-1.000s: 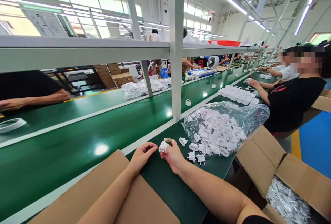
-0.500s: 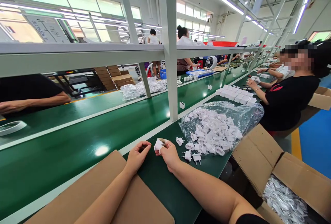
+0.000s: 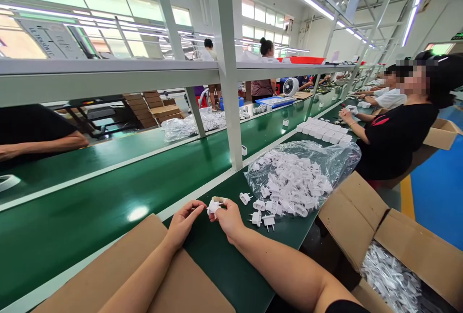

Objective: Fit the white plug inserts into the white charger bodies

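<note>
My right hand grips a white two-pin plug piece between thumb and fingers, above the green worktop. Just to its left, my left hand has thumb and forefinger pressed together, the tips close against the plug piece. Anything pinched in those fingertips is too small to make out. Several loose white plug pieces lie on the worktop to the right of my right hand. Behind them, a heap of the same pieces rests on an opened clear plastic bag.
A cardboard sheet lies under my left forearm. Left runs a green conveyor, with a shelf post at its near edge. An open carton of bagged white parts stands right. Beyond the heap are white housings and a co-worker.
The view has swung slightly, so most things sit further left. My left fingertips have come closer to the plug piece, which my right hand still holds.
</note>
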Demonstrator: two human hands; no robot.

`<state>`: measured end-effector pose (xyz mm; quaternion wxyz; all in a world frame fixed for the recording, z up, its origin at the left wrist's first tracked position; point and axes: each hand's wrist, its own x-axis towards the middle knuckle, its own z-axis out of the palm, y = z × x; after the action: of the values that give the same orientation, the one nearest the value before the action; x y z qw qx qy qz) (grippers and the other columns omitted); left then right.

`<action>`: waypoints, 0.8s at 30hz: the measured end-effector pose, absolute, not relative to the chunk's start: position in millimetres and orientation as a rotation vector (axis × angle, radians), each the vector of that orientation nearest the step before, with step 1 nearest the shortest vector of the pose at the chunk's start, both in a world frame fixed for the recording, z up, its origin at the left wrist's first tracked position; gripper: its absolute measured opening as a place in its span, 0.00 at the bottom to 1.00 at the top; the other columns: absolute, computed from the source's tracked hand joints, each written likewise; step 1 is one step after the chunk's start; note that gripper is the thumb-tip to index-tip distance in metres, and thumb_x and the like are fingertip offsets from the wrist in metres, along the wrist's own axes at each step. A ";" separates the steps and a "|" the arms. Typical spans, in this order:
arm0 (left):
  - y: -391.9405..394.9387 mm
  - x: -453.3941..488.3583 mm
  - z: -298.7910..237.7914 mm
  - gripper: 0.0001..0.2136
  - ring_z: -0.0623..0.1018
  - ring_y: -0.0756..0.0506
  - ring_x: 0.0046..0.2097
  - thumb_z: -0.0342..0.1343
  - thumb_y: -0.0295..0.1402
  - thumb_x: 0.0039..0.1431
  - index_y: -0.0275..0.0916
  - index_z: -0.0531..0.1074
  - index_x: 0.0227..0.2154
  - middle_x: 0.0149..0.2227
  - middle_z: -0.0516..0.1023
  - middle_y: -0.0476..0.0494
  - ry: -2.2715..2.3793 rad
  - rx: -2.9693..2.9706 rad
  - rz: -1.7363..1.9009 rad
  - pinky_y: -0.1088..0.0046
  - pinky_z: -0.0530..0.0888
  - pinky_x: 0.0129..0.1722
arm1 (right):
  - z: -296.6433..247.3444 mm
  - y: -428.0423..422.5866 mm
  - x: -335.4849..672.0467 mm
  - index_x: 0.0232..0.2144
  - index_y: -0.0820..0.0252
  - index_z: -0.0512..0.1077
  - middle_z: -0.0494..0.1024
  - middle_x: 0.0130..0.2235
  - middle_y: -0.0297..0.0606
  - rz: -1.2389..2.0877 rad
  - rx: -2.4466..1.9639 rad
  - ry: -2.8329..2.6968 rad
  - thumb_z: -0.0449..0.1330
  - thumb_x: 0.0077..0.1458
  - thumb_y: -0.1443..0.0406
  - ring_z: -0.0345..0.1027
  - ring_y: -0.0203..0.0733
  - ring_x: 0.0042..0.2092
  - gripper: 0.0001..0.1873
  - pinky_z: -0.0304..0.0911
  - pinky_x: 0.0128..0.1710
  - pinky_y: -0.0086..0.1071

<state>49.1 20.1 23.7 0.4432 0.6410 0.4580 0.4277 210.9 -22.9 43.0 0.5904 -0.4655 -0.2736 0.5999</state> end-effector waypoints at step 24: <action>29.8 54.1 16.4 0.31 0.80 0.41 0.44 0.70 0.55 0.43 0.38 0.76 0.43 0.38 0.82 0.41 1.225 1.189 1.246 0.66 0.74 0.43 | 46.6 -25.7 219.0 0.34 0.58 0.78 0.71 0.38 0.33 0.980 -1.186 -1.296 0.66 0.48 0.70 0.69 0.36 0.34 0.08 0.65 0.36 0.30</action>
<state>54.1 29.8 16.4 0.4917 0.4900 0.5047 0.5132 219.0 -25.7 46.6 0.5353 -0.4980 -0.5441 0.4116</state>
